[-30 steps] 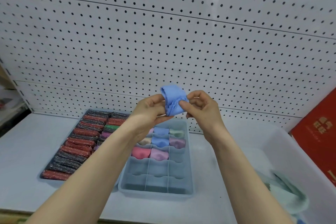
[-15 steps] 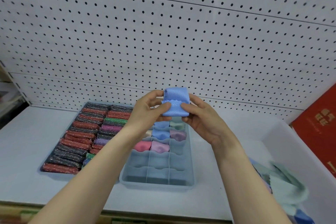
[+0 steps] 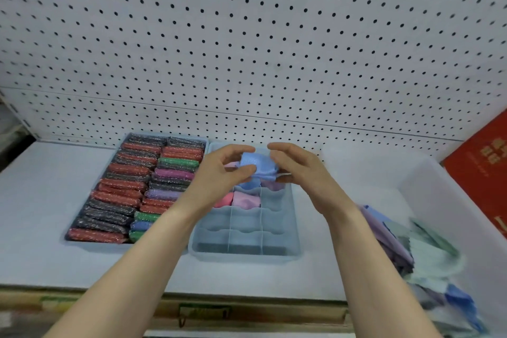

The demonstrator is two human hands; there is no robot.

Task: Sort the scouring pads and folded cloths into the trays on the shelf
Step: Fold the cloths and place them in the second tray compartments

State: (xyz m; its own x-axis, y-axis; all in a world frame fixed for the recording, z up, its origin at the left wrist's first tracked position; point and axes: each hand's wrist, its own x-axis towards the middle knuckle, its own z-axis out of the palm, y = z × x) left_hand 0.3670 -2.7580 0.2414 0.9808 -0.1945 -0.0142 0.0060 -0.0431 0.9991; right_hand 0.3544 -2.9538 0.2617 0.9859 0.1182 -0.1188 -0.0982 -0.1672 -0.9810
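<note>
the only writing in view sits on the red box [image 3: 482,170] at the right edge: gold characters near its top and more gold marks lower down, all too blurred and cut off by the frame to read. a small label strip [image 3: 204,311] on the front lip of the shelf [image 3: 33,192] is likewise too soft to make out.

the left hand [image 3: 219,170] and the right hand [image 3: 299,170] together hold a folded blue cloth [image 3: 256,163] above the far end of the divided tray [image 3: 247,251]. the left thumb and fingers curl round its left side; the right hand pinches its right edge. the hands cover most of the cloth, so its full shape is hidden.

they also hide the tray's far compartments. between and below them show a blue cloth [image 3: 248,185], a pink cloth [image 3: 225,200], a lighter pink cloth [image 3: 247,200] and a sliver of mauve cloth [image 3: 274,185]. the nearer compartments show only bare dividers.

just left of it, the scouring pad tray [image 3: 203,141] holds two rows of glittery pads [image 3: 120,192], red, black, green, purple and blue; the left forearm covers the near right corner.

at the right, a clear bin [image 3: 428,189] holds a loose cloth heap [image 3: 406,244], smeared by motion blur and cut by the frame. a white pegboard [image 3: 247,49] backs the shelf.
</note>
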